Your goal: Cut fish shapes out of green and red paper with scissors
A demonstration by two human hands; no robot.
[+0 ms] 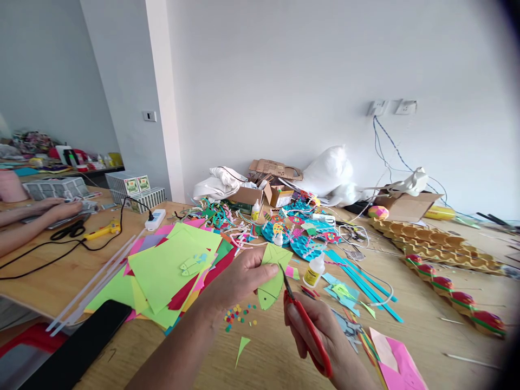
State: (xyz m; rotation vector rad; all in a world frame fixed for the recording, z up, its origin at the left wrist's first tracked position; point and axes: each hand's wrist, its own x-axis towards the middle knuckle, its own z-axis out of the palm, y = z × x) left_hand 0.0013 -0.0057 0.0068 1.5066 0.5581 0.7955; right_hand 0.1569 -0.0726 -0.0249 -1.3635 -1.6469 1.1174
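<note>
My left hand (254, 271) pinches a piece of light green paper (268, 298) with a fish drawn on it in dark lines. My right hand (314, 322) grips red-handled scissors (309, 325), whose blades meet the paper's right edge beside my left thumb. A narrow green paper scrap (242, 349) lies on the table below. Close to my left wrist are small coloured paper dots (235, 314). Just past the scissors stands a glue bottle (314, 271) with a yellow label.
Coloured paper sheets (162, 265) are piled on the left, near a black phone-like slab (81, 346) and a yellow glue gun (103, 229). Egg cartons (439, 249) lie right. Cardboard boxes (247, 195) sit against the wall. Another person's hands (67, 208) work at far left.
</note>
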